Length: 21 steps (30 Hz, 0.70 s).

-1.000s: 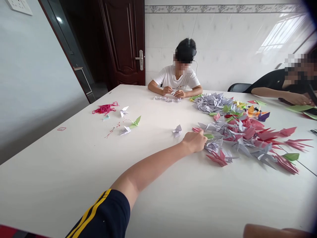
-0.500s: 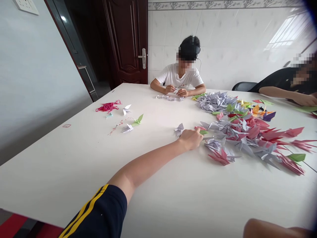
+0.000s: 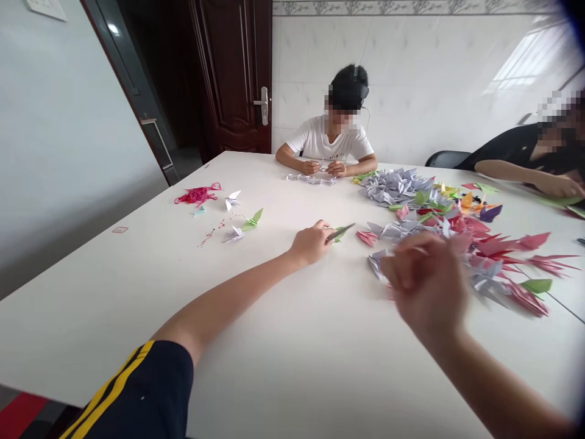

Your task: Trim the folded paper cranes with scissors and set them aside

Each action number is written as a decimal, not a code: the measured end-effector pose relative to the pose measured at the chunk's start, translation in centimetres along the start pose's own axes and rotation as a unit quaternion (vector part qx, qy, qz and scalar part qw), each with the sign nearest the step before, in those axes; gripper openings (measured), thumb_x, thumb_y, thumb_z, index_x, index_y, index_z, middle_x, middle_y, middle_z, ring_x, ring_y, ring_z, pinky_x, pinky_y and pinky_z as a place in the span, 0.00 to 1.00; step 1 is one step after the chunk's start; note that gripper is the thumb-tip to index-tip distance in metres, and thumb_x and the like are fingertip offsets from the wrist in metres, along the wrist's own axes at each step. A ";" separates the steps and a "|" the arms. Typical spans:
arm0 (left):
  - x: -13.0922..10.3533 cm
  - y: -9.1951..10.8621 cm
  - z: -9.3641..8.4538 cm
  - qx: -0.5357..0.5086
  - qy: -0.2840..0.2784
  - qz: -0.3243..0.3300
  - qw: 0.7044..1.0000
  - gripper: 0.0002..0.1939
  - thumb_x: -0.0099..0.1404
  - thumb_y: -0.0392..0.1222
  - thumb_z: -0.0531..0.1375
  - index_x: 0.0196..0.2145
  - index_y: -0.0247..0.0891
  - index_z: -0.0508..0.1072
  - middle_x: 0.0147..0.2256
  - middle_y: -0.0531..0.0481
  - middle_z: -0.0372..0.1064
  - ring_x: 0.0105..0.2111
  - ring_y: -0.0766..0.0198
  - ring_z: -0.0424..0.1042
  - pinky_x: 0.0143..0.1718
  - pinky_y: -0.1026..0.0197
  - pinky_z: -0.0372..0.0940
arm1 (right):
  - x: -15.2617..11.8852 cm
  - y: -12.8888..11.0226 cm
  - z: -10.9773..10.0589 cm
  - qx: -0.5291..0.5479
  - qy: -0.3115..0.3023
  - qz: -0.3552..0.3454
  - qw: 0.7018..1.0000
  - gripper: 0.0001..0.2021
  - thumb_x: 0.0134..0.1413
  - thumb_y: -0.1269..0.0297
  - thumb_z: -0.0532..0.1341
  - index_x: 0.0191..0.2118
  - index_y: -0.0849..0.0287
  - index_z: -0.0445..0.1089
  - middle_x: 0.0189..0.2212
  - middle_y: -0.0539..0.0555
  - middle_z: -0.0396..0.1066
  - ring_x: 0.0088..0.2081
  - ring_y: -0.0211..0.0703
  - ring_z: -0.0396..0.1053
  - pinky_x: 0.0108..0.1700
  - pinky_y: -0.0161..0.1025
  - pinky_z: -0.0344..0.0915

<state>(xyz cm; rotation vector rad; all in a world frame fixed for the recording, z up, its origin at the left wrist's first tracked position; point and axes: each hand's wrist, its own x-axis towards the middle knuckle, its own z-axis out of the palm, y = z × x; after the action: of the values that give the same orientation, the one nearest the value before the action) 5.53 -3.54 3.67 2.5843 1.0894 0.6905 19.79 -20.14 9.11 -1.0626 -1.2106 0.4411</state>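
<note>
My left hand [image 3: 312,245] is closed over the table on a thin, dark grey pointed thing [image 3: 346,230], whose other end the fingers hide. Green paper [image 3: 339,236] shows right beside it; I cannot tell whether the hand also holds that. Blurred by motion, my right hand [image 3: 427,283] is raised in front of the pile of folded paper cranes [image 3: 484,244], fingers curled; whether they hold anything does not show. White, pink and red cranes make up most of this near pile. A small pink folded paper [image 3: 367,238] lies between my hands.
Loose cranes [image 3: 252,221], pink thread [image 3: 198,195] and scattered red bits [image 3: 212,231] lie on the white table [image 3: 114,317] at left. Farther back is a pile of white cranes [image 3: 393,186]. One person [image 3: 338,140] sits opposite, another [image 3: 512,152] at the right.
My left hand has drawn back leftward from the pile with the grey pointed thing. My right hand has risen from the bottom right corner to the near pile.
</note>
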 end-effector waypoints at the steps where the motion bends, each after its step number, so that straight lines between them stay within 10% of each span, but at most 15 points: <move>1: -0.1 -0.3 -0.1 -0.056 0.027 -0.023 0.998 0.14 0.68 0.43 0.57 0.49 0.43 0.77 0.52 0.46 0.70 0.43 0.60 0.74 0.44 0.63 0.66 | 0.8 1.2 1.3 0.032 0.023 0.045 0.998 0.19 0.66 0.46 0.51 0.28 0.50 0.63 0.12 0.43 0.47 0.13 0.36 0.46 0.17 0.38 0.46; 7: 0.1 -1.8 0.1 -0.319 0.102 -0.141 0.932 0.12 0.65 0.47 0.60 0.34 0.36 0.78 0.28 0.51 0.72 0.30 0.64 0.71 0.35 0.65 0.63 | 1.6 7.7 6.0 -0.065 -0.138 0.146 0.977 0.12 0.51 0.53 0.64 0.32 0.55 0.68 0.24 0.49 0.69 0.21 0.39 0.66 0.23 0.38 0.60; 14: 0.5 -1.3 0.3 -0.567 0.166 -0.173 0.788 0.18 0.69 0.52 0.56 0.28 0.35 0.71 0.24 0.54 0.57 0.21 0.72 0.57 0.25 0.67 0.57 | 1.8 8.1 8.7 -0.042 -0.174 0.186 0.966 0.12 0.56 0.52 0.58 0.35 0.55 0.67 0.35 0.52 0.72 0.28 0.41 0.73 0.24 0.35 0.61; 21: 0.6 -0.5 0.0 -0.581 0.198 -0.140 0.777 0.24 0.72 0.57 0.51 0.26 0.37 0.62 0.26 0.52 0.59 0.25 0.70 0.60 0.29 0.68 0.61 | 1.5 9.8 7.9 -0.067 -0.151 0.190 0.968 0.13 0.49 0.56 0.62 0.41 0.54 0.68 0.37 0.52 0.73 0.34 0.43 0.69 0.30 0.38 0.62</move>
<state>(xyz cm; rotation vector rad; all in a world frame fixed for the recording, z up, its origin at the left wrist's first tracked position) 5.59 -2.75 3.61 1.2126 0.7083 1.3128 15.55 -10.94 1.45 -1.3873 -1.3190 0.8525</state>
